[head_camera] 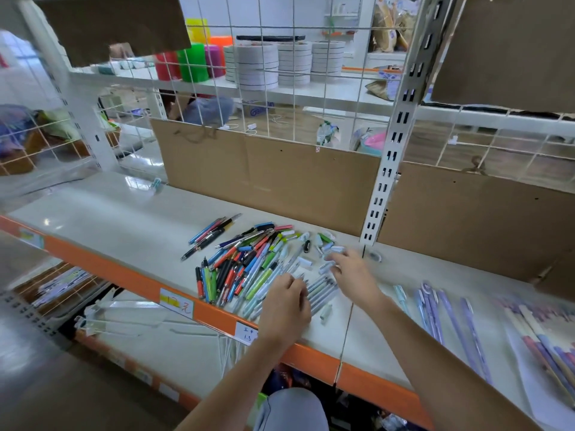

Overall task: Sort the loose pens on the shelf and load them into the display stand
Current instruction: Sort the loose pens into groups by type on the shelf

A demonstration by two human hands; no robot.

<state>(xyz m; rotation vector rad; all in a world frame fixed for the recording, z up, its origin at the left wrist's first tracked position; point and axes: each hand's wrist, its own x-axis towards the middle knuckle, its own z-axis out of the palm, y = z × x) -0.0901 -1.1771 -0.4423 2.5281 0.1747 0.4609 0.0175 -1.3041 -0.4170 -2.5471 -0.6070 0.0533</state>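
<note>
Head view, near to far: the left hand [287, 301] sits at the near edge of the shelf [124, 219], fingers curled down onto a few pale pens [322, 290] lying side by side. Looks like it's pinching or gathering them, but I can't tell for sure that anything's actually gripped. The right hand [350, 270] reaches a bit farther in, fingers spread and relaxed over some small white caps [329, 248], touching or about to, nothing held.

Just left of both hands is the big messy pile [245, 262] of mixed pens, with a small group [211, 233] set apart farther left. Purple pens [435, 309] lie to the right. No display stand that I can pick out here.

What could go wrong, I'd guess: the pale pens are right at the shelf's front lip, so a sloppy sweep could roll one off. The caps are loose too and could scatter or get mismatched.
</note>
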